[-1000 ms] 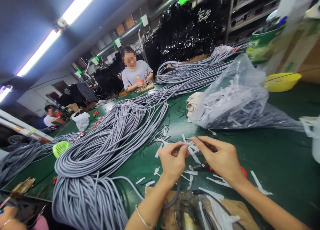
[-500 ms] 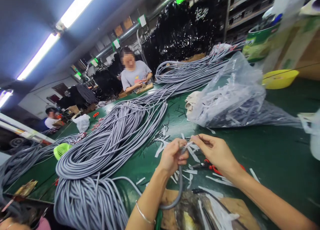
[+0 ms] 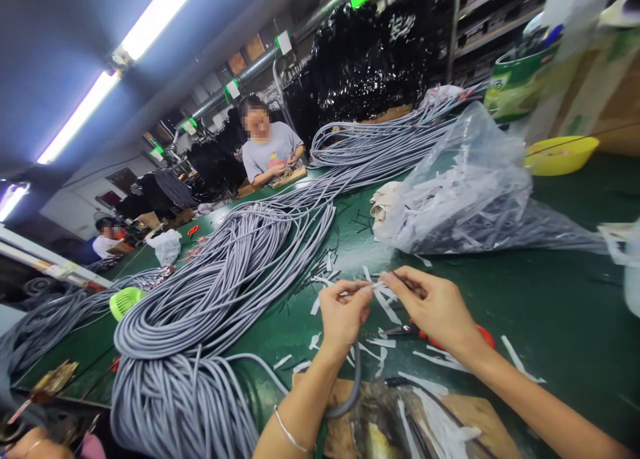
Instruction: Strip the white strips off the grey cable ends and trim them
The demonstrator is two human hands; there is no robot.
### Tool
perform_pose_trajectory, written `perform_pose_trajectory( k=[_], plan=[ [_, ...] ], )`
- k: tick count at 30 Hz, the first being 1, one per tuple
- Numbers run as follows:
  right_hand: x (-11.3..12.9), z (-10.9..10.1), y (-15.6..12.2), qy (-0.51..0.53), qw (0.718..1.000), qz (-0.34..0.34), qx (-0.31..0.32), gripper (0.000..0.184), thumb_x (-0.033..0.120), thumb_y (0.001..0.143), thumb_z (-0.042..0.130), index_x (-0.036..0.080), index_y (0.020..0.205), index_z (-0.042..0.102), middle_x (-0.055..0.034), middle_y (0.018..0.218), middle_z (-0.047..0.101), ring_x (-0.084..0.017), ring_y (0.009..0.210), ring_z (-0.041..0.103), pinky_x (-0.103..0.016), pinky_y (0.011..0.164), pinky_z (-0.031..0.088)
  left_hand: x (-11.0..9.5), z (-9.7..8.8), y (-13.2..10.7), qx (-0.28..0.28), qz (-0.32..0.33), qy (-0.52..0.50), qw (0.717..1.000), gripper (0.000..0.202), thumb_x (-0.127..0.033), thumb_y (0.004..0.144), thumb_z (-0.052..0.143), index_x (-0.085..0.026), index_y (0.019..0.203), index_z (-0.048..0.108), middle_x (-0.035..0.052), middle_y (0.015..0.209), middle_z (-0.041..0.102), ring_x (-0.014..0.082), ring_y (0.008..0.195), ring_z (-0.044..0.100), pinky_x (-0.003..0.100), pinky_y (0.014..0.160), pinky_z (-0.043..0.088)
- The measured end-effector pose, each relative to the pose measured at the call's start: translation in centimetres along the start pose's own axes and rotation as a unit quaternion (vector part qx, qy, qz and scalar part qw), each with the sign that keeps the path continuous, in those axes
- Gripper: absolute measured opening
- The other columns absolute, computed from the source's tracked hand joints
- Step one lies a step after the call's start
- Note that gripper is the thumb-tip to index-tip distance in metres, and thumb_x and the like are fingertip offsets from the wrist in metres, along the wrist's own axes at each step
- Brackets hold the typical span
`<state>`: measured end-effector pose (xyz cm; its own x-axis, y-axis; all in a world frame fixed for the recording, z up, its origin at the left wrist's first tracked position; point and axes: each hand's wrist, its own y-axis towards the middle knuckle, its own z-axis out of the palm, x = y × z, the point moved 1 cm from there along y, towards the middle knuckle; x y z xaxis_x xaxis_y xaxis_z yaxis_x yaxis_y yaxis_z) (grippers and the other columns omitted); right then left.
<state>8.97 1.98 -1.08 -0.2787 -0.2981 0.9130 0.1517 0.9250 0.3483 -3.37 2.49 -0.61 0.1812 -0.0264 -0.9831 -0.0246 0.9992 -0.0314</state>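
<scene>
My left hand (image 3: pixel 345 312) is closed round the end of a grey cable (image 3: pixel 357 372), which loops down below the hand and back toward the coil on the left. At the cable's tip, the fingers of my right hand (image 3: pixel 435 306) pinch a thin whitish end, its detail too small to make out. The fingertips of both hands are a short gap apart. Below my right hand lie red-handled scissors (image 3: pixel 400 330), partly hidden by it. White strips (image 3: pixel 387 306) are scattered on the green table around both hands.
A large heap of coiled grey cable (image 3: pixel 200 299) fills the left. A clear plastic bag (image 3: pixel 460 199) of white scraps stands beyond my right hand, near a yellow bowl (image 3: pixel 563 156). Cardboard (image 3: pixel 485 419) lies in front. A co-worker (image 3: pixel 273 146) sits across the table (image 3: pixel 550 299).
My left hand has turned and its fingers have shifted up to the cable's tip, now in a pinch. My right hand has stayed nearly in place, moving slightly.
</scene>
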Motion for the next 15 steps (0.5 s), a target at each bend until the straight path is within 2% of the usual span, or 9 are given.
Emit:
perform_pose_trajectory(
  k=[6,12,15],
  plan=[
    [0.40,0.42,-0.48,-0.009,0.999,-0.053,-0.002,0.035,0.046,0.079,0.047,0.018,0.059,0.057,0.0025,0.047,0.047,-0.010,0.042,0.040,-0.021,0.041,0.033,0.19,-0.21,-0.07,-0.043,0.021,0.006,0.999,0.046,-0.052,0.056,0.073,-0.016,0.055,0.043,-0.0101,0.042,0.036,0.0003,0.031,0.026,0.014,0.031,0.019],
    [0.02,0.51,-0.44,-0.022,0.999,-0.038,-0.011,0.038,0.048,0.079,0.046,0.018,0.058,0.056,0.0026,0.046,0.047,-0.009,0.041,0.041,-0.021,0.041,0.033,0.51,-0.10,0.05,0.010,0.009,0.023,1.000,0.052,-0.064,0.061,0.064,-0.017,0.059,0.041,-0.0103,0.045,0.034,-0.0002,0.028,0.026,0.014,0.029,0.017],
    [-0.17,0.38,-0.15,-0.023,0.999,-0.025,-0.001,0.041,0.052,0.079,0.045,0.018,0.059,0.057,0.0022,0.047,0.048,-0.010,0.042,0.042,-0.021,0.041,0.034,0.55,-0.14,0.12,0.007,0.003,0.002,1.000,0.054,-0.066,0.059,0.063,-0.017,0.058,0.039,-0.0095,0.048,0.036,-0.0009,0.027,0.026,0.014,0.028,0.015]
  ],
)
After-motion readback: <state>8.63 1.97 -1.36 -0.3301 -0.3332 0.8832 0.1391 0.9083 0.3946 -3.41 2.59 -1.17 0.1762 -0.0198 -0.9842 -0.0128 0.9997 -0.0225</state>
